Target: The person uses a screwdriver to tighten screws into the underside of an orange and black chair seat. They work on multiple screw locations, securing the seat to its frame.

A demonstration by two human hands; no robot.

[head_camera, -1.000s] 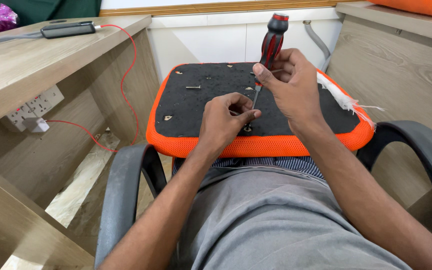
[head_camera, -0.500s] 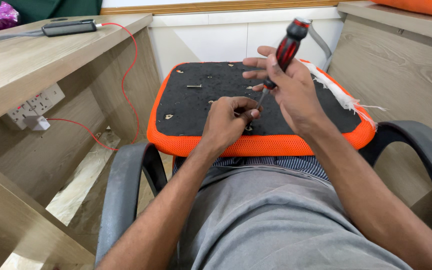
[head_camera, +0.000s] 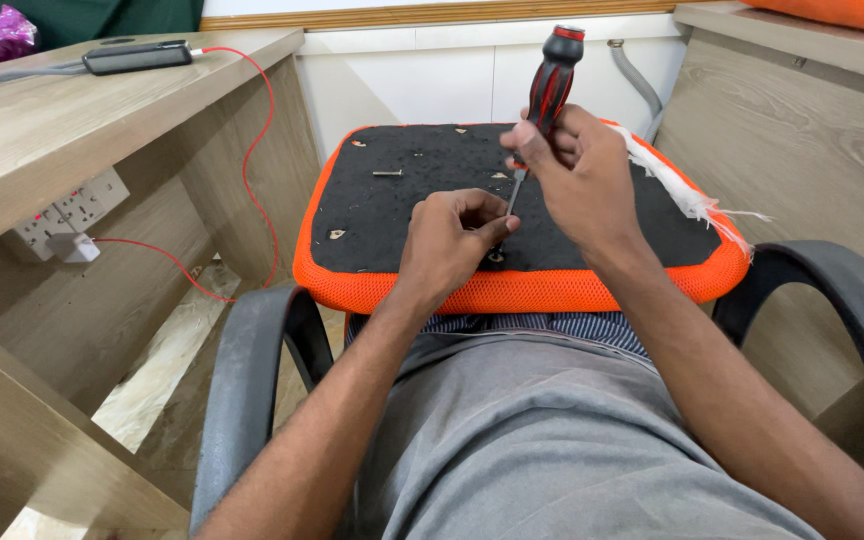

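Observation:
An upturned seat cushion (head_camera: 552, 292) with an orange mesh rim and black underside rests on my lap. My right hand (head_camera: 577, 180) grips a red and black screwdriver (head_camera: 550, 80), held nearly upright with its tip down on the black panel. My left hand (head_camera: 452, 240) sits just left of the tip, fingers pinched together at the shaft's lower end near a screw hole. A loose screw (head_camera: 387, 173) lies on the black panel farther left.
I sit in a chair with black armrests (head_camera: 252, 380). A wooden desk (head_camera: 72, 130) on the left carries a dark device with a red cable (head_camera: 267, 130) running to a wall socket (head_camera: 67, 212). Wooden panels (head_camera: 802, 140) stand at the right. White frayed fabric (head_camera: 687, 195) hangs off the cushion.
The screwdriver has swung from tilted right to nearly upright, and my right hand has shifted slightly left. My left hand stays pinched at the tip.

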